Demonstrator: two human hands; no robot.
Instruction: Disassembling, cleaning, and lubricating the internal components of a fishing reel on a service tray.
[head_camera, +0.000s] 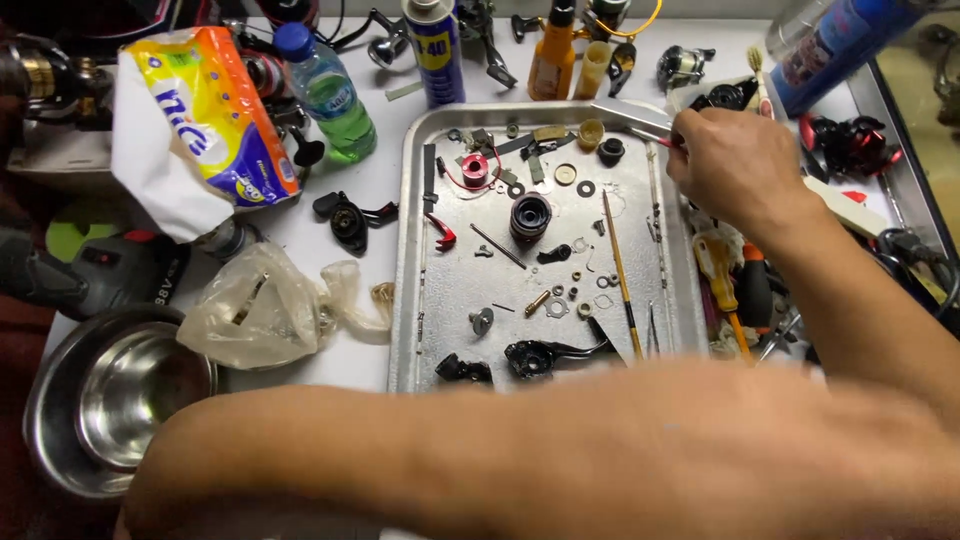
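Tweezers (628, 118) are what our right hand (735, 165) pinches at the tray's far right corner; the fingers are curled closed around their near end, with a small red piece just visible at the fingertips, though we cannot make out what that piece is; the tweezers' long axis runs from the hand out to the left and slightly away from us, over the rim of the metal tray (410, 250); so the tool's free end points toward the small parts at the tray's far side, the tan round cap (591, 131) and the black ring-shaped part (611, 150) lying just beside and below it; our left forearm (520, 460) crosses the whole bottom of the view, blurred, and its hand is out of frame, so we cannot tell whether it is clenched or released; of the two, the right hand is clearly the nearer to the tray's contents; the black spool (530, 216) sits near the tray's middle, well apart from the grip, down and to the left of it; the long thin brush (620, 270) lies lengthwise down the tray, its far end near the wrist; outside the tray, a steel bowl (60, 420) sits at the near left and a blue spray can (434, 50) stands beyond the far rim
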